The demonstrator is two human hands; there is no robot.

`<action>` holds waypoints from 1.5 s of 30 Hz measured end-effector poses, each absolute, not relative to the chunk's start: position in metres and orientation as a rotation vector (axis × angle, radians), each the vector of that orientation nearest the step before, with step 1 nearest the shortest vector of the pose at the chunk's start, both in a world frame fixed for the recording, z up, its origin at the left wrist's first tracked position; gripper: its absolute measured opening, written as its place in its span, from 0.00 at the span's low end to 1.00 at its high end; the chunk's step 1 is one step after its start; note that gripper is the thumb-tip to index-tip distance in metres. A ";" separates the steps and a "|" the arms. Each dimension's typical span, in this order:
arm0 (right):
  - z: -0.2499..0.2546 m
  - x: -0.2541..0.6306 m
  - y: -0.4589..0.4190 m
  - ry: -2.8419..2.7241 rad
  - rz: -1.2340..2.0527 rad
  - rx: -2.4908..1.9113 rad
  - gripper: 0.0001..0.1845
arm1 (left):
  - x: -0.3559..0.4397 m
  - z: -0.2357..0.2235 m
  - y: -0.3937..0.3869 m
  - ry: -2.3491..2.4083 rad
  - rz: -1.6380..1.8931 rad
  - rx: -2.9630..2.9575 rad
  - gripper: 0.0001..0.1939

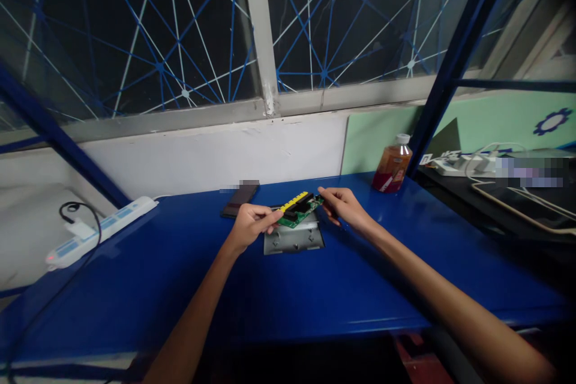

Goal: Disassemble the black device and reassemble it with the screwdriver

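A green circuit board (300, 214) with a yellow strip and black parts on top is held up in the middle of the view, tilted with its right end higher. My left hand (252, 225) pinches the board's left end between thumb and fingers. At the opposite end, my right hand (344, 205) grips the right corner with its fingertips. Below the board, a grey metal plate or casing (294, 243) with small fittings lies on the table; the board partly hides it.
The blue table (252, 306) bears a dark phone-like slab (238, 201) behind my left hand. A white power strip (105, 231) with a black cable lies at left. A drink bottle (392, 165) stands at back right, near a blue frame post (450, 60). Cables and devices crowd the far right.
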State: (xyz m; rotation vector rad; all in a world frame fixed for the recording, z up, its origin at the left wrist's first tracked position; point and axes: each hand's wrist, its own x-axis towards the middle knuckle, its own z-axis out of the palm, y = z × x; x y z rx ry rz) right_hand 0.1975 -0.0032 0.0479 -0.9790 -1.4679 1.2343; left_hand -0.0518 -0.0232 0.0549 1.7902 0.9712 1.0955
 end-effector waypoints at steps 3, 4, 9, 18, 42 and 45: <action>0.054 0.200 -0.005 -1.446 1.204 -0.907 0.26 | -0.053 0.053 -0.021 0.956 1.128 1.732 0.24; 0.057 0.201 -0.006 -1.447 1.203 -0.877 0.26 | -0.054 0.052 -0.020 0.964 1.143 1.708 0.24; 0.066 0.201 -0.016 -1.539 1.178 -0.771 0.21 | -0.057 0.051 -0.014 1.035 1.128 1.558 0.18; 0.058 0.199 -0.014 -1.621 1.097 -0.840 0.18 | -0.062 0.057 -0.016 0.998 0.937 1.381 0.28; 0.044 0.211 -0.016 -1.909 1.102 -1.065 0.29 | -0.079 0.063 -0.015 1.083 0.620 2.052 0.34; 0.038 0.216 -0.018 -2.118 0.818 -1.072 0.31 | -0.077 0.057 -0.013 1.063 0.560 2.244 0.34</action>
